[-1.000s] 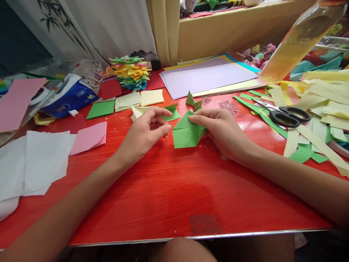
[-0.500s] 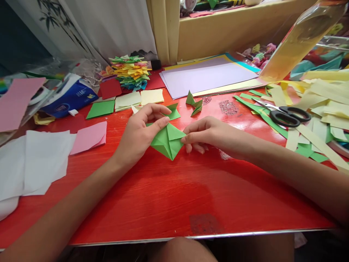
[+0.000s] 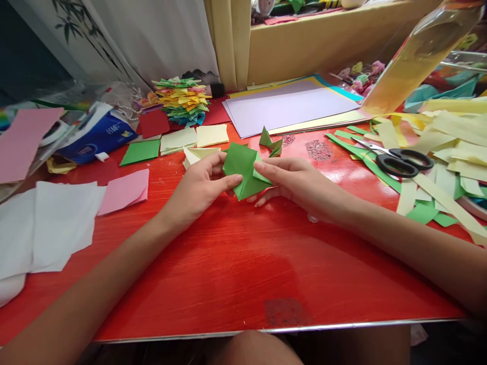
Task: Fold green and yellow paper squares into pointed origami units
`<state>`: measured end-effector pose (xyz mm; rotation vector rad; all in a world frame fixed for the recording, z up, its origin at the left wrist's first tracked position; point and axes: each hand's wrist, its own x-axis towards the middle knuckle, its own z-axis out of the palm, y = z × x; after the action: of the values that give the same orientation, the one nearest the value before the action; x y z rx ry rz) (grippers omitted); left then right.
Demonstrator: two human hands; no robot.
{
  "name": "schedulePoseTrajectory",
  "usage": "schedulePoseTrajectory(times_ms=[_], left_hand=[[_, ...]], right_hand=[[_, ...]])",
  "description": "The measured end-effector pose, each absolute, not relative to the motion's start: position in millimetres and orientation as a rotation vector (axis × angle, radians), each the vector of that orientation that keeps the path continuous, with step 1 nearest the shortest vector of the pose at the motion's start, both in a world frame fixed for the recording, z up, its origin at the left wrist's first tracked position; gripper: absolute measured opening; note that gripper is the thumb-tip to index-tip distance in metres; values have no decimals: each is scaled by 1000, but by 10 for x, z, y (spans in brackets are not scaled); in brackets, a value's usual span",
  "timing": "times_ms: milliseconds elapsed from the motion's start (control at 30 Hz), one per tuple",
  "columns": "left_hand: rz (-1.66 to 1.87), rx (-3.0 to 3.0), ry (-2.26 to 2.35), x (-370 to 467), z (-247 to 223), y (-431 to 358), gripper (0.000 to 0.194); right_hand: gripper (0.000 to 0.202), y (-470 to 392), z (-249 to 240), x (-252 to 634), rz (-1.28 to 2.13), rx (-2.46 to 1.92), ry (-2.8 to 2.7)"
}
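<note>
A green folded paper is held up between my two hands, just above the red table. My left hand grips its left edge, thumb in front and fingers behind. On the other side, my right hand pinches the right part, where a small flap stands out under the thumb. Beyond the hands are two small folded green pieces. A cream folded piece lies partly hidden behind my left hand.
At right, black-handled scissors rest among cream and green paper strips, with a tilted bottle behind. Left are pink paper, white sheets and a blue packet. Large lilac sheets lie at the back.
The green paper has been raised and turned, so a smoother face shows instead of the creased, flapped one. My right thumb has moved onto its front; the cream piece behind shows more.
</note>
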<state>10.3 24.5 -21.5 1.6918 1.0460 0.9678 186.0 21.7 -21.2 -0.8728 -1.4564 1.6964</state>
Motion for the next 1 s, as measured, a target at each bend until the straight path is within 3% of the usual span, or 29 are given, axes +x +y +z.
schedulePoseTrajectory(times_ms=[500,633,1000], left_hand=[[1112,1632,1178,116,-225,217,21],[1155,1549,1121,116,-225,220,24],[1205,1506,1067,152,-199,166,17]], right_hand=[[10,230,-301,1881,1545,-952,-1354],[23,235,-338,1874,1507,-859,-1267],[19,231,-335,1859,1547,-822,-1227]])
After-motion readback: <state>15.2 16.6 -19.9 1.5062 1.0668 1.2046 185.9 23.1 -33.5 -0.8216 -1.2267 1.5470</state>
